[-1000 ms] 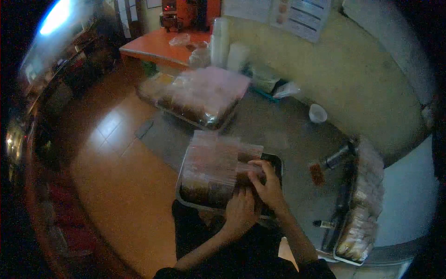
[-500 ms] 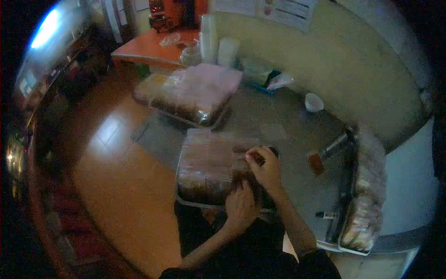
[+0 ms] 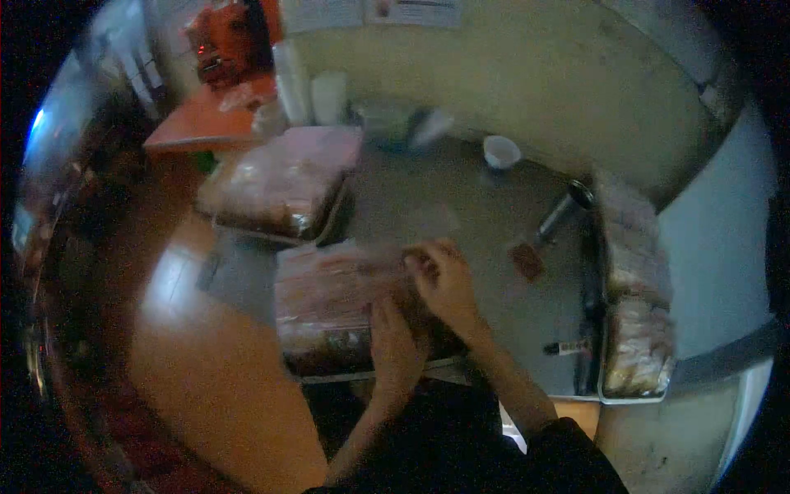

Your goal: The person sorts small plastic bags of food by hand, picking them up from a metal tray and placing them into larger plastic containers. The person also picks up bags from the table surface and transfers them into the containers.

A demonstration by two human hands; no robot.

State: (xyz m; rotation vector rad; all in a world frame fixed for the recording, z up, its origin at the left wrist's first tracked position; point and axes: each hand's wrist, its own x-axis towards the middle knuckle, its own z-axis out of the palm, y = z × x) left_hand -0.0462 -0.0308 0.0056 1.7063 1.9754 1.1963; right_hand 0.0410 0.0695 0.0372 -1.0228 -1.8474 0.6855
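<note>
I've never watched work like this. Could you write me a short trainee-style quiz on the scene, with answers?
1. Multiple choice: where is the white bowl?
a) on the floor
b) on the grey worktop, near the wall
c) inside the nearest tray

2. True or false: the left hand and the right hand are both at the wrapped packets nearest the person.

3. Fill in the blank: the top of the small back table is coloured ____.

Key: 1 b; 2 true; 3 orange.
</note>
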